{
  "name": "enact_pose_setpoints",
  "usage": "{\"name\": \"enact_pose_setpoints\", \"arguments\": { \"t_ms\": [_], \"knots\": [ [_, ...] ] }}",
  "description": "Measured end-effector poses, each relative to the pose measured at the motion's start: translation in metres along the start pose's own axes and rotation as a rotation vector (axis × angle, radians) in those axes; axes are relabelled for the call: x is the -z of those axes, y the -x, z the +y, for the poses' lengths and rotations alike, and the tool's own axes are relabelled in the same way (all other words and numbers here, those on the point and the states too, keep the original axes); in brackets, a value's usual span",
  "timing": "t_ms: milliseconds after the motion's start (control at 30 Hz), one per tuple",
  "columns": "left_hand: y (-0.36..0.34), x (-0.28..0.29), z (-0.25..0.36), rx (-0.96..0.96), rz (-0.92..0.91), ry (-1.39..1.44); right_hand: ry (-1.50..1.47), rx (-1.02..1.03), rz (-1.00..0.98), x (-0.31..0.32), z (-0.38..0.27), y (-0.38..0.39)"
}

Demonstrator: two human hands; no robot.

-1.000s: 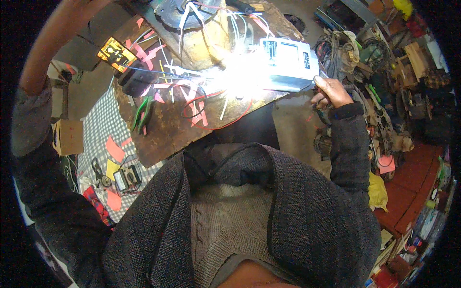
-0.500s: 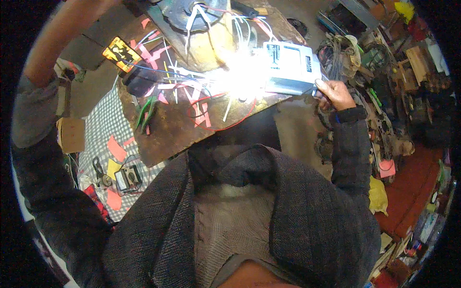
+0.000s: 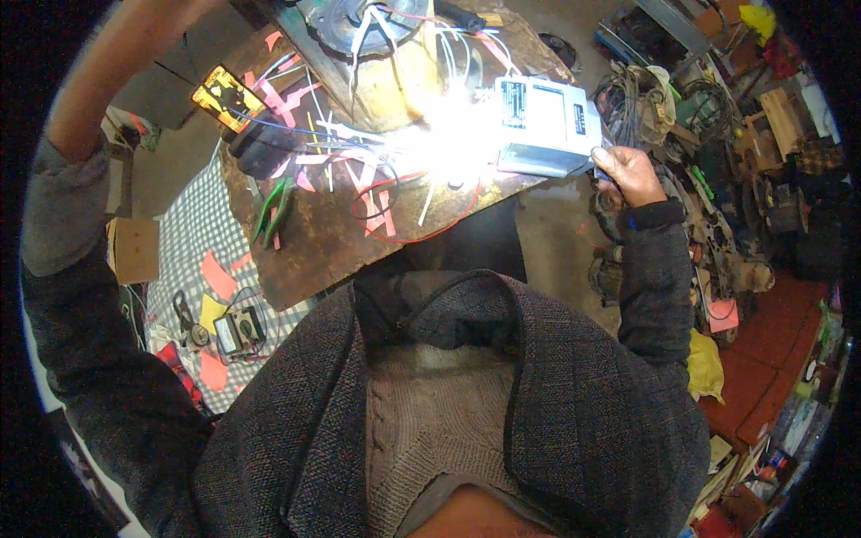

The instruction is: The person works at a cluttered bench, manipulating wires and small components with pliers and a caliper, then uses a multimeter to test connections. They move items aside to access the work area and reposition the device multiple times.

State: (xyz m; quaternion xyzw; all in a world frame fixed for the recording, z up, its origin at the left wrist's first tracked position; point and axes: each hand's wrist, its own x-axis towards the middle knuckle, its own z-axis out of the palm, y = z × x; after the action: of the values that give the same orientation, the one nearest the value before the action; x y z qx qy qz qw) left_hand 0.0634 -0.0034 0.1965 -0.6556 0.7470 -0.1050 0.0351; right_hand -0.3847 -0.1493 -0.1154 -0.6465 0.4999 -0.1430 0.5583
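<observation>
No part of the left hand shows; I cannot tell its state. The box (image 3: pixel 549 124) lies on the table (image 3: pixel 314 260), long axis running left to right. The curled right hand (image 3: pixel 630 172) touches its right end, grip unclear.

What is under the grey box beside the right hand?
Brown tabletop shows at the near edge of the grey box, left of the right hand. The box covers what is directly beneath; glare hides its left end.
</observation>
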Motion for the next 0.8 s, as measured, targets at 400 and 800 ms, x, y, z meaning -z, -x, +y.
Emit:
{"name": "enact_pose_setpoints", "arguments": {
  "t_ms": [400, 800],
  "knots": [
    [-0.002, -0.01, -0.039, -0.27, 0.193, 0.132, 0.082, 0.028, 0.021, 0.002, 0.02, -0.009],
    [-0.001, -0.012, -0.048, -0.226, 0.166, 0.129, 0.025, 0.045, 0.078, -0.003, 0.011, 0.001]
  ]
}}
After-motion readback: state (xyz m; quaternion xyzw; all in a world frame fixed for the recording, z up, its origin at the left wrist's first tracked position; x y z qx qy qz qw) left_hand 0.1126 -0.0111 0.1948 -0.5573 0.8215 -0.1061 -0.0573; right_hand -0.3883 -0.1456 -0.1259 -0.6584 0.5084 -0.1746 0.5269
